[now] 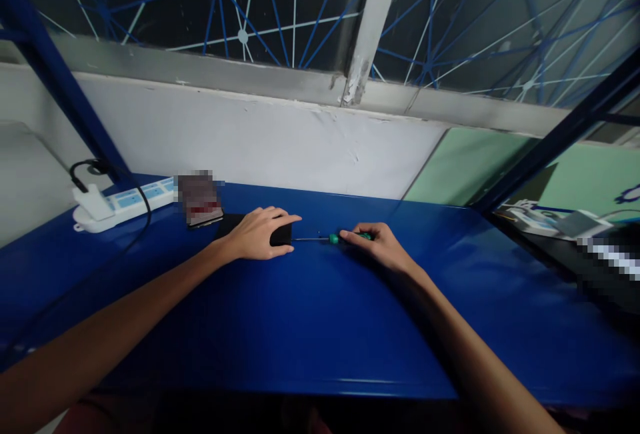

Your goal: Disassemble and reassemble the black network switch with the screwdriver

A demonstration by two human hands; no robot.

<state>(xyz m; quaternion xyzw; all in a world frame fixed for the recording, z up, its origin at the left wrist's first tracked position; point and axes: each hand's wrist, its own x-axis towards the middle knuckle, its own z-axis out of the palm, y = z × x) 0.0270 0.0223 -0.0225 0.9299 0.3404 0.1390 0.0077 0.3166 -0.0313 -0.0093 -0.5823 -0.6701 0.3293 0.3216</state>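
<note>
A flat black box-like object (281,235) lies on the blue desk; what kind it is I cannot make out. My left hand (256,234) rests over it and steadies it, with the thumb along the near side and the fingers across the far side, covering much of it. In my right hand (376,245) is a screwdriver (333,239) with a green handle, the fingers closed round the handle. Its thin metal shaft points left, and the tip meets the right edge of the black object. A tiny dark piece, perhaps a screw (319,233), is just beyond the shaft.
At the left, a white power strip (145,197) has a plug and a black cable (149,211) running over the blue desk (280,327). A dark, blurred-out item (199,197) lies beside it. Blue frame posts (65,81) flank the desk; papers (535,219) lie at the right.
</note>
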